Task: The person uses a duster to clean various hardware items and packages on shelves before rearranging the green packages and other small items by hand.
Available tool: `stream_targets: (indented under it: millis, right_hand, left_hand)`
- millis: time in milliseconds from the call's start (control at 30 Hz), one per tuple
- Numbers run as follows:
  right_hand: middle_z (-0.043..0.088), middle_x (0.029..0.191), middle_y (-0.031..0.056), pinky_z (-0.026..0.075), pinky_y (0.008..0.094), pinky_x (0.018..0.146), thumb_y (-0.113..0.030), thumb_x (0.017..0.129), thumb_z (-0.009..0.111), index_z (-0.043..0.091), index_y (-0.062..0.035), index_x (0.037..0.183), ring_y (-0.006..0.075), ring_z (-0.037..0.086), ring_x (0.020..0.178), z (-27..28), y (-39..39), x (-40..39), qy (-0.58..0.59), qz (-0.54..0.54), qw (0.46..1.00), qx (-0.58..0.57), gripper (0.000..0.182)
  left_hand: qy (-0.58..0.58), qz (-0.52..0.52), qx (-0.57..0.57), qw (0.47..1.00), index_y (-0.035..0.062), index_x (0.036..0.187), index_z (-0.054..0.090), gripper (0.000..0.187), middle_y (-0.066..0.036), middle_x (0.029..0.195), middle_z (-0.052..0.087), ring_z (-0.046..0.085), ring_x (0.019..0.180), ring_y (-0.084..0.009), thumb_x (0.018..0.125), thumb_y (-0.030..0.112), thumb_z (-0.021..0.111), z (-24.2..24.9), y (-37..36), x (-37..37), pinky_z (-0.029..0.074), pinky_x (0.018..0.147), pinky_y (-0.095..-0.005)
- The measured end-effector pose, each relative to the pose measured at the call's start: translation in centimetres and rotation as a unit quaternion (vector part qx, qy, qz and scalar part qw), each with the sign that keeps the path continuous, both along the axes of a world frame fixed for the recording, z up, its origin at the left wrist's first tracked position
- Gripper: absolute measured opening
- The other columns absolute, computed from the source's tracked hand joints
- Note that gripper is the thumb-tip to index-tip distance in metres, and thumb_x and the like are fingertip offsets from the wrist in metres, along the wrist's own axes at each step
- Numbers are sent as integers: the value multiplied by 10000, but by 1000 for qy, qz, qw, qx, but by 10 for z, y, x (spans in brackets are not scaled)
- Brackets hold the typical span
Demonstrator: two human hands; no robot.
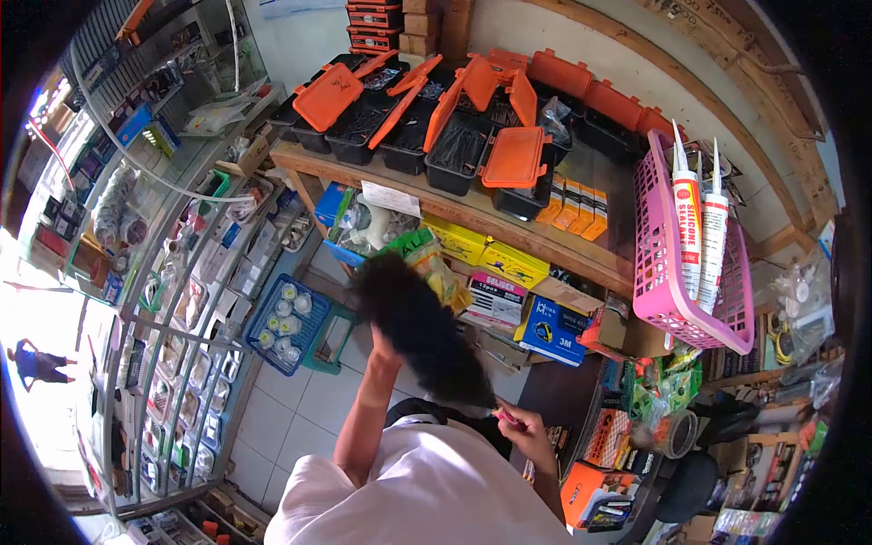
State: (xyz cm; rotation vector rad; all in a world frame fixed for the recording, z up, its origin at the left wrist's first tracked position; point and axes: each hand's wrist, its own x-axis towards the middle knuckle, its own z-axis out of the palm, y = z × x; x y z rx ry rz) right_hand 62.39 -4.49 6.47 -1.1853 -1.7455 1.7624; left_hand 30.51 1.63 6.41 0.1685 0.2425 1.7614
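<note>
A black feather duster (422, 336) slants across the middle of the view, in front of a shelf of boxed goods. My right hand (529, 434) grips its pink handle (502, 416) at the lower end, close to my white shirt. My left arm reaches up along the left side, and my left hand (380, 350) rests against the feathers near the duster's middle. Its fingers are mostly hidden behind them. I cannot tell whether that hand grips the feathers or only touches them.
A wooden shelf (472, 213) carries black cases with orange lids (513, 159), with yellow and blue boxes (513, 265) beneath. A pink basket (656, 272) holds two sealant tubes. A blue crate (286, 322) stands on the tiled floor beside glass display counters (182, 300). A person (36, 363) stands outside.
</note>
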Motion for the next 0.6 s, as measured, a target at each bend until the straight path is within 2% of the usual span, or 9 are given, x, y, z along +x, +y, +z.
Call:
stream_targets:
  millis: [133,200,233,267,300,400,467,500,600]
  right_hand:
    - [649,1017,26,448,216,800,-102,888,625,570,-11,1241,51,531,877,-12,-7,-8,47,-111,992,-30,369]
    - [649,1010,21,443,219,817,-94,894,613,553,-12,1262,54,535,878,-11,-7,-7,62,-110,983,-134,381]
    - [649,1010,21,443,219,817,-94,894,613,553,-12,1262,54,535,878,-10,-6,-6,62,-111,983,-134,381]
    - [643,997,13,448,216,805,-94,896,612,548,-14,1268,55,537,872,-10,-6,-6,57,-64,994,-70,386]
    - [636,983,4,452,214,792,-95,897,611,543,-16,1275,57,540,867,-10,-5,-6,51,-18,999,-5,392]
    - [636,989,8,456,207,778,-102,896,619,546,-18,1273,58,542,876,-8,-7,-9,31,-70,997,2,392]
    - [640,1010,17,456,210,786,-102,894,623,541,-11,1274,59,542,889,-15,-10,-6,53,-98,992,-59,399]
    - [644,1031,26,455,212,794,-103,893,627,537,-5,1276,61,541,902,-17,-10,-5,74,-125,982,-120,406]
    - [646,1058,35,446,217,828,-112,893,627,522,-6,1291,59,540,921,-19,-13,-6,62,-92,992,-65,425]
  left_hand:
    - [32,6,-71,997,91,1316,466,622,-83,1129,609,567,1076,-258,930,574,395,11,1,4,432,963,-419]
    - [33,-21,-32,999,90,1332,452,629,-99,1192,587,548,1115,-273,935,573,376,3,1,0,437,963,-435]
    - [18,-2,-43,999,88,1338,445,612,-100,1222,570,546,1122,-276,945,551,371,-1,4,2,439,962,-445]
    - [4,16,-55,998,87,1344,438,594,-101,1253,553,543,1128,-278,954,529,366,3,5,3,442,961,-455]
    - [63,32,-22,997,81,1359,423,568,-106,1293,521,530,1148,-285,969,488,350,0,1,-1,416,995,-457]
    - [6,41,-54,998,82,1349,427,594,-117,1251,544,554,1111,-287,954,521,359,42,-1,8,458,945,-444]
    - [-11,-43,55,997,87,1331,444,615,-103,1221,569,572,1088,-279,941,555,364,15,0,-6,478,918,-432]
    - [42,-27,-10,999,115,1374,407,647,-80,1277,531,576,1083,-252,948,588,289,11,0,-6,464,914,-436]
    - [38,0,-21,999,103,1376,397,636,-90,1297,515,541,1138,-260,958,567,277,23,3,-11,435,968,-433]
